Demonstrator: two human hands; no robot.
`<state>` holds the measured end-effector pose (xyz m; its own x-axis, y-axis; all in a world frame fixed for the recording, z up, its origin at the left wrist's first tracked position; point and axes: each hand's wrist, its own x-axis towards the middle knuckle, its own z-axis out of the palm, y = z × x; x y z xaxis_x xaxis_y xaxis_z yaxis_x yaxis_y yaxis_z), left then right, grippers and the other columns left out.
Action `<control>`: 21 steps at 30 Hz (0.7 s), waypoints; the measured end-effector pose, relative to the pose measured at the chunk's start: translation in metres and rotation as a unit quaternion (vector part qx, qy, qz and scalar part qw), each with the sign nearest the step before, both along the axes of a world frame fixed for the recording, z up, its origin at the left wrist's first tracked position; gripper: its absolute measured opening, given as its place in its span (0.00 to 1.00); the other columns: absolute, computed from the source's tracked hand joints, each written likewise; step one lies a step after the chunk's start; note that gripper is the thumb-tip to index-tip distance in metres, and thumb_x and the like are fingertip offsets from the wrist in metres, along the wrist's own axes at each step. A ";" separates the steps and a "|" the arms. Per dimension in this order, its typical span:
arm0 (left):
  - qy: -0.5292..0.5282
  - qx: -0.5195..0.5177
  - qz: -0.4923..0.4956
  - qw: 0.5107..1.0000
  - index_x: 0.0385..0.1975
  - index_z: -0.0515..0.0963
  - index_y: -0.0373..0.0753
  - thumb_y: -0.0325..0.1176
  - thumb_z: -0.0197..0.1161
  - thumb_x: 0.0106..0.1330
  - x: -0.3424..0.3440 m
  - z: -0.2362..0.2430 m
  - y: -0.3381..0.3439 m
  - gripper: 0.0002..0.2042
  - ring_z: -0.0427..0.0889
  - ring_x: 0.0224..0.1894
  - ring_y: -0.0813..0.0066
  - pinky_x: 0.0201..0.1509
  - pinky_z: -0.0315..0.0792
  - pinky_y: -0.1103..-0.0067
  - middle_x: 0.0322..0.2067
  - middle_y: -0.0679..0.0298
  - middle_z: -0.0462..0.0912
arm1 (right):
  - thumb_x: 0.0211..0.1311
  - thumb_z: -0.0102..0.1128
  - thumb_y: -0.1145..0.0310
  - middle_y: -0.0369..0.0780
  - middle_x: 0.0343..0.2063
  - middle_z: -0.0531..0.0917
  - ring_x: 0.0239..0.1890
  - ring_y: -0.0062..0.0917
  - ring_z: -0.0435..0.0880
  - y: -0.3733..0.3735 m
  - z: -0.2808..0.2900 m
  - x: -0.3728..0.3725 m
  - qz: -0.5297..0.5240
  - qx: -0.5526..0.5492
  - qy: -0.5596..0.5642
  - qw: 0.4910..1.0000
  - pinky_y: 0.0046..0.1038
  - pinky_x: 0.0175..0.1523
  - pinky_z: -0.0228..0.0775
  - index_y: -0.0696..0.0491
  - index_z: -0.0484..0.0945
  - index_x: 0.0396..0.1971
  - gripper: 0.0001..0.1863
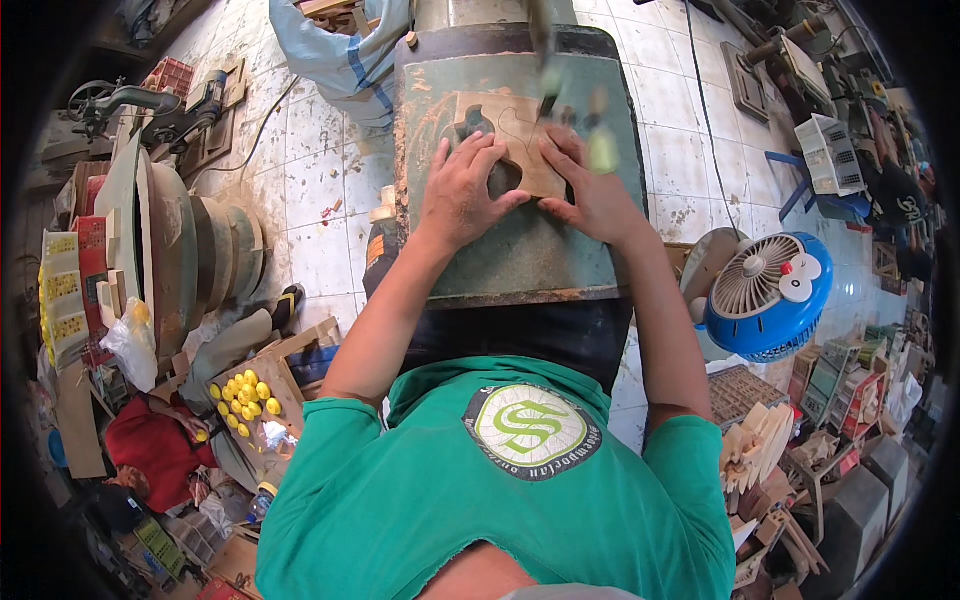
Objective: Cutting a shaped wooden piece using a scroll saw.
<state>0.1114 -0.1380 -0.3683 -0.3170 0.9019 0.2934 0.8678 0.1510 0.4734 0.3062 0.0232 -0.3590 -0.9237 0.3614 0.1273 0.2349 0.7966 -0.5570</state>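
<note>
A flat piece of wood (541,178) lies on the worn green machine table (500,265). A curved outline is drawn on it, and it has dark, rounded openings at its left side and near edge. My left hand (466,190) holds the left part, fingers stretched over the wood and thumb at the near edge. With thumb and fingers, my right hand (592,195) grips the right edge. Just beyond that hand, a dark upright machine part (545,70) comes down over the table, blurred. A blurred pale green piece (602,150) shows beside it.
A white sack (340,60) stands at the far left of the table. A blue fan (775,290) is to my right. On my left are a large round machine (165,230), a seated person in red (160,450) and several yellow pieces (245,400) on a board.
</note>
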 end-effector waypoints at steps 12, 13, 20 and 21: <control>0.021 0.023 0.049 0.998 0.58 0.79 0.40 0.50 0.83 0.56 0.022 0.005 0.002 0.33 0.79 0.69 0.52 0.76 0.63 0.47 0.63 0.50 0.83 | 0.60 0.77 0.61 0.42 0.80 0.63 0.81 0.43 0.61 0.022 0.002 0.000 0.057 -0.016 -0.010 0.998 0.41 0.82 0.59 0.49 0.66 0.79 0.47; 0.021 0.023 0.049 0.998 0.58 0.79 0.40 0.50 0.83 0.56 0.023 0.005 0.002 0.33 0.79 0.69 0.52 0.76 0.63 0.47 0.63 0.50 0.83 | 0.60 0.77 0.61 0.42 0.80 0.63 0.81 0.43 0.61 0.023 0.001 -0.001 0.053 -0.032 -0.024 0.998 0.41 0.81 0.59 0.49 0.66 0.79 0.47; 0.027 0.032 0.075 0.996 0.59 0.79 0.38 0.51 0.82 0.56 0.029 0.002 0.004 0.35 0.78 0.69 0.50 0.76 0.64 0.47 0.62 0.49 0.82 | 0.60 0.76 0.62 0.42 0.81 0.63 0.80 0.43 0.62 0.031 0.005 -0.004 0.074 -0.032 -0.048 0.996 0.42 0.81 0.58 0.49 0.65 0.79 0.47; 0.027 0.032 0.075 0.996 0.59 0.79 0.38 0.51 0.82 0.56 0.029 0.002 0.004 0.35 0.78 0.69 0.50 0.76 0.64 0.48 0.62 0.49 0.82 | 0.60 0.76 0.62 0.42 0.81 0.62 0.80 0.43 0.63 0.033 0.002 -0.003 0.082 -0.019 -0.022 0.996 0.42 0.81 0.58 0.50 0.65 0.79 0.47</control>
